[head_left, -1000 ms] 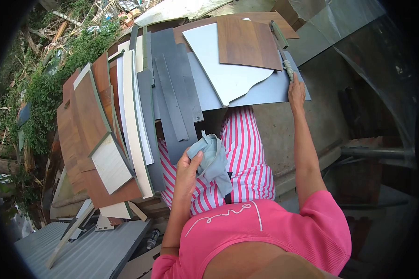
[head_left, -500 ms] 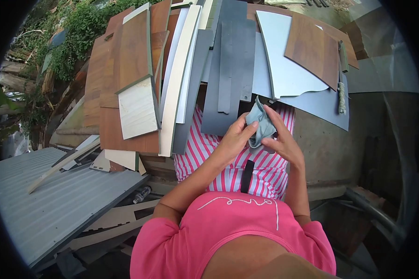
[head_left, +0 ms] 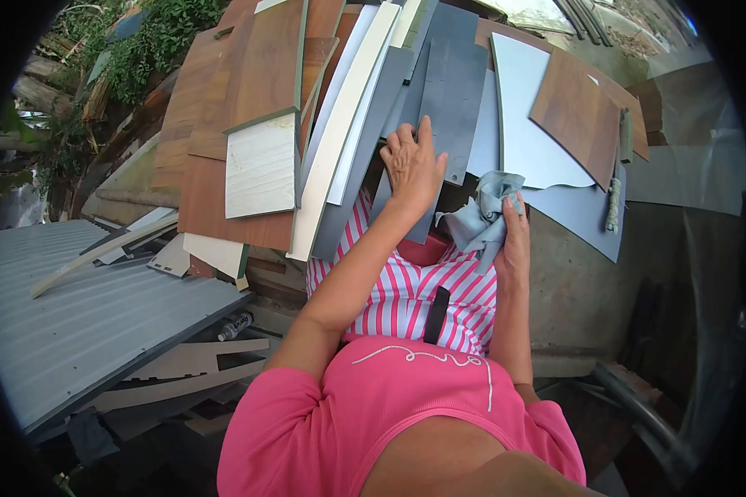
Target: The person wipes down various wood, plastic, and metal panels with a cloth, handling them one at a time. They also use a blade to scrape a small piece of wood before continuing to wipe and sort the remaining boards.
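My left hand (head_left: 412, 161) lies flat, fingers spread, on a dark grey board (head_left: 452, 91) in a pile of offcut panels. My right hand (head_left: 514, 236) grips a crumpled pale blue cloth (head_left: 482, 217) just below a light grey curved panel (head_left: 522, 124). A walnut-brown panel (head_left: 584, 116) lies on top of that one. A white strip (head_left: 348, 124) and more wood-grain boards (head_left: 261, 66) lean to the left of my left hand.
A short piece of rope (head_left: 612, 205) lies on the blue-grey sheet at the right edge of the pile. Corrugated grey sheeting (head_left: 83, 306) and scrap cut-outs lie lower left. Green plants (head_left: 153, 41) grow at upper left. A concrete ledge (head_left: 572, 282) sits to the right.
The cloth passed from my left hand to my right. My left hand then reached up onto the dark grey board. The right hand earlier left the rope at the pile's right edge.
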Motion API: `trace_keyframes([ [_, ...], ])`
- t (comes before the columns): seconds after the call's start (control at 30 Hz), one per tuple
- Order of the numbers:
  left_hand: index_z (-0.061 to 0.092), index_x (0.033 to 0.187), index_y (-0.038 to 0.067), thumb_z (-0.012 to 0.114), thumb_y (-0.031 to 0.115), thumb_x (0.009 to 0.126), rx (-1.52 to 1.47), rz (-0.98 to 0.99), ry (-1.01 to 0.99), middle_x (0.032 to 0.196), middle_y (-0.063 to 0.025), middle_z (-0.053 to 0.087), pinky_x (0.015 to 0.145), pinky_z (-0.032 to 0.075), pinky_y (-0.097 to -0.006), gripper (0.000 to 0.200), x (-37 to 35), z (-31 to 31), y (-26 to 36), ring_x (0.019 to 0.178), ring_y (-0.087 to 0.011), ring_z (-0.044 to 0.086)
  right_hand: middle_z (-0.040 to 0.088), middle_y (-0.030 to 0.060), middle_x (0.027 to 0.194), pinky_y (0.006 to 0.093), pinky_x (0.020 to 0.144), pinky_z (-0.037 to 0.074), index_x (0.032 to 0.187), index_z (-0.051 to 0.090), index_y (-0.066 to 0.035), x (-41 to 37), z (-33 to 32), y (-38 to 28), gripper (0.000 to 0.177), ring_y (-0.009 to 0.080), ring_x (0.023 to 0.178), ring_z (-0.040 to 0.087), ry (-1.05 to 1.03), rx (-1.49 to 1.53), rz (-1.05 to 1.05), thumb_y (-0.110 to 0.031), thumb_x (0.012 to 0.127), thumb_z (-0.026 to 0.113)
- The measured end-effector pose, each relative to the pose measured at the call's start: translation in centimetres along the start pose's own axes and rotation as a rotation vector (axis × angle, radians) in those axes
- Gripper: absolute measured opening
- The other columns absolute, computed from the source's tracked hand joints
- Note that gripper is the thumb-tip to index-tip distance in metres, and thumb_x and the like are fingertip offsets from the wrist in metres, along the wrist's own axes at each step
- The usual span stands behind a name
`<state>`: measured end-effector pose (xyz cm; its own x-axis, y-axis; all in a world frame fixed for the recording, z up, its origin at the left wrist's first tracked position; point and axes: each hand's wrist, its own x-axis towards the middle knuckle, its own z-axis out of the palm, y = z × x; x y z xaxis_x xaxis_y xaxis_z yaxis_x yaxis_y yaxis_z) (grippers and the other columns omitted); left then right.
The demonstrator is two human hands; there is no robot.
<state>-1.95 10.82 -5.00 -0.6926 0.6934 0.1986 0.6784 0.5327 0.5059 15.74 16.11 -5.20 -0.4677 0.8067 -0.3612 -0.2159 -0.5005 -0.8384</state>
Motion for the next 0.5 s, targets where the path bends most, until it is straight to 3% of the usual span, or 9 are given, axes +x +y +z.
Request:
trace_keyframes([
  [0.1,0.041,0.129,0.004,0.066,0.024,0.077,-0.021,-0.028,-0.063,0.115,-0.0207,0.043,0.088,0.037,-0.0437,0.062,0.6,0.3,-0.5,0.105,-0.0332,0.044,0.054,0.0077,0.116,0.0284,0.09,0.043,0.134,0.034,-0.001,-1.0,0.4,0.3,0.054,0.0133,0.104,0.052,0.001,0.042,-0.008,-0.021,0.09,0.057],
  [0.17,0.04,0.13,0.004,0.065,0.021,0.078,-0.07,-0.047,-0.084,0.115,-0.0204,0.043,0.088,0.038,-0.0422,0.06,0.8,-0.4,-1.1,0.104,-0.0312,0.046,0.054,0.0073,0.116,0.0274,0.09,0.042,0.134,0.035,-0.002,-1.3,0.9,0.6,0.051,0.0128,0.104,0.052,0.091,-0.028,-0.154,-0.018,0.09,0.056],
  [0.23,0.039,0.132,0.005,0.061,0.019,0.08,-0.647,-0.202,-0.249,0.117,-0.0193,0.043,0.086,0.041,-0.0377,0.058,-0.4,-2.6,-0.8,0.104,-0.0267,0.049,0.054,0.0081,0.117,0.0267,0.091,0.041,0.136,0.034,-0.003,-2.1,2.2,0.1,0.051,0.0127,0.107,0.051,0.147,-0.057,-0.218,-0.017,0.091,0.055],
  [0.27,0.04,0.132,0.004,0.058,0.019,0.082,-0.86,-0.347,-0.383,0.119,-0.0184,0.043,0.087,0.042,-0.0337,0.055,-0.9,-4.9,0.7,0.105,-0.0239,0.051,0.05,0.01,0.123,0.0291,0.094,0.038,0.135,0.036,-0.004,-2.5,2.9,-0.2,0.048,0.0168,0.112,0.048,0.128,-0.165,-0.29,-0.016,0.091,0.054],
  [0.37,0.042,0.131,0.002,0.057,0.018,0.082,-0.762,-0.165,-0.375,0.119,-0.0188,0.044,0.09,0.04,-0.0326,0.053,-3.1,-4.6,1.0,0.107,-0.0247,0.05,0.033,0.0168,0.139,0.0368,0.102,0.031,0.125,0.052,-0.01,-2.4,5.8,-1.2,0.033,0.0285,0.127,0.036,-0.102,-0.71,-0.596,-0.014,0.092,0.048],
  [0.43,0.042,0.13,-0.001,0.056,0.016,0.083,-0.828,-0.127,-0.363,0.118,-0.0184,0.045,0.091,0.039,-0.0322,0.052,-4.5,-4.7,1.4,0.106,-0.0244,0.05,0.037,0.0163,0.137,0.0352,0.101,0.031,0.122,0.054,-0.01,-1.5,6.9,0.1,0.03,0.0285,0.126,0.038,-0.153,-0.765,-0.608,-0.016,0.093,0.047],
  [0.5,0.043,0.129,-0.001,0.055,0.018,0.082,-0.878,-0.114,-0.339,0.111,-0.0206,0.047,0.093,0.037,-0.0354,0.052,-5.4,-4.9,1.2,0.105,-0.0327,0.047,0.04,0.0156,0.134,0.0342,0.101,0.031,0.121,0.054,-0.01,0.3,6.5,0.2,0.03,0.0277,0.124,0.04,-0.106,-0.673,-0.527,-0.017,0.093,0.047],
])
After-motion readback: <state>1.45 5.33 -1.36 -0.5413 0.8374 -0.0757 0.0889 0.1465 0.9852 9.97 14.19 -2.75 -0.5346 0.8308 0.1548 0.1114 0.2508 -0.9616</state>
